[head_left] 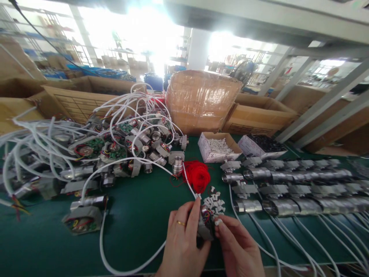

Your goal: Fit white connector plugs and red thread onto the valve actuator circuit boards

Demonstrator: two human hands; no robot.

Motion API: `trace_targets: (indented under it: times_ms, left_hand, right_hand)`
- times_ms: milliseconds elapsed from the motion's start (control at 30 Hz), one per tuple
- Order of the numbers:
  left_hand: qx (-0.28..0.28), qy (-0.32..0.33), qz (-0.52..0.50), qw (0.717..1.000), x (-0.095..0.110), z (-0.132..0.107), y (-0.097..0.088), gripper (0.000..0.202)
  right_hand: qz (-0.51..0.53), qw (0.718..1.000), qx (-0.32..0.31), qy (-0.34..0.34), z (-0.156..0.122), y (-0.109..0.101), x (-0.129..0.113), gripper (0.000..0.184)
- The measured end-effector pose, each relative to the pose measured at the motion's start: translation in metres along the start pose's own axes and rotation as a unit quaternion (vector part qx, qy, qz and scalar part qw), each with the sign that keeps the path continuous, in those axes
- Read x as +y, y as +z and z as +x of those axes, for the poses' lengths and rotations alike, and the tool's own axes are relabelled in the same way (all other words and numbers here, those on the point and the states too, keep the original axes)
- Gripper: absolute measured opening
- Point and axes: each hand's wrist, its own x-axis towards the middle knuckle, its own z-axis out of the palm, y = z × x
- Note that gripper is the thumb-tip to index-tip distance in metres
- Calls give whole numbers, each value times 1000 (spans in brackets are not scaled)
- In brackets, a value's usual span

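My left hand (184, 238) is wrapped round a grey valve actuator (205, 227), whose open side shows coloured wires. A ring is on one of its fingers. Close against the actuator's right side, my right hand (239, 244) pinches a small white plastic piece (218, 222) between thumb and forefinger. Just beyond both hands lies a loose pile of similar white pieces (215, 202). Behind that sits a bundle of red thread or wire (197, 176). A white cable (129, 271) curves along the bench's front edge and passes behind my left hand.
On the left, many actuators with metal valve bodies and cables form a heap (121, 146). Rows of finished-looking valves (296, 204) line the right side. Two small boxes, one with white parts (220, 148), one with black parts (263, 144), stand before a wrapped carton (201, 100).
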Motion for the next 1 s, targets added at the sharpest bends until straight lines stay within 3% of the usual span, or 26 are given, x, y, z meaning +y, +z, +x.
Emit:
trace_targets:
  times_ms: [200, 367, 467, 733, 1000]
  left_hand:
    - [1, 6, 1, 1000, -3, -3, 2, 74]
    - [18, 24, 11, 999, -1, -1, 2, 67]
    - [31, 43, 27, 998, 3, 2, 2, 56]
    - [48, 62, 68, 995, 11, 4, 7, 38]
    - [74, 84, 94, 989, 15, 14, 5, 36]
  right_hand:
    - [-137, 972, -18, -189, -8, 4, 10, 5]
    - [-176, 948, 47, -262, -16, 19, 8, 9]
    - [-215, 926, 53, -307, -17, 19, 9, 10]
    - [-270, 902, 72, -330, -16, 20, 7, 9]
    - [-355, 867, 64, -343, -15, 16, 0, 13]
